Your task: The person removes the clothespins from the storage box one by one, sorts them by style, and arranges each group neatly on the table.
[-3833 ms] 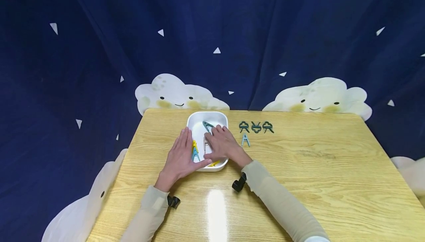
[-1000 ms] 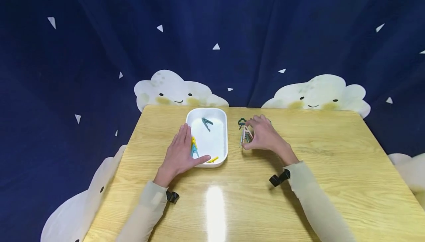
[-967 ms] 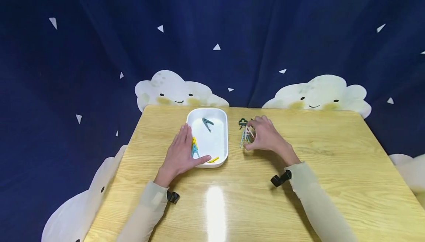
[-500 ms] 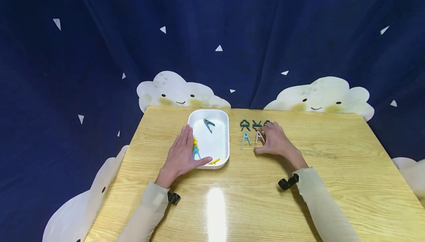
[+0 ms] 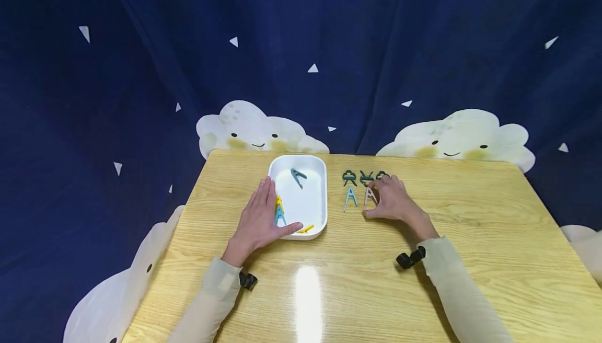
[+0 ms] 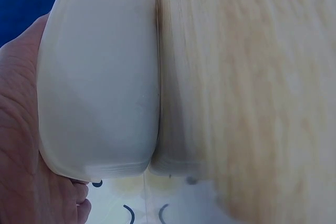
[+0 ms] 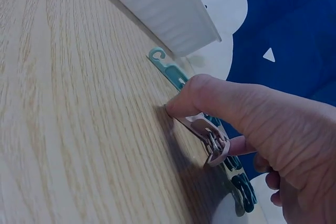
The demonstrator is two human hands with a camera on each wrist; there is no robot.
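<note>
My left hand (image 5: 256,220) lies with straight fingers along the left side of a white tray (image 5: 322,196), thumb over its front rim. In the left wrist view the palm is against the tray's wall (image 6: 100,77). My right hand (image 5: 395,201) pinches a pink clothespin (image 5: 369,195) end to end between thumb and fingers, down at the table. The right wrist view shows the pink clothespin's metal spring (image 7: 212,142). Beside it on the left lies a light blue clothespin (image 5: 350,198). Behind them sit dark green cloud-shaped clips (image 5: 349,176) in a row, the rightmost partly hidden by my fingers.
Inside the tray lie a dark green clothespin (image 5: 298,176), a blue clothespin (image 5: 280,216) and yellow clothespins (image 5: 307,229), partly covered by my left hand. The wooden table (image 5: 470,228) ends at a navy curtain (image 5: 301,34) with clouds.
My right hand took the pink clothespin from the tray, carried it right past the light blue one and set it down on the table beside that one. My left hand stayed at the tray.
</note>
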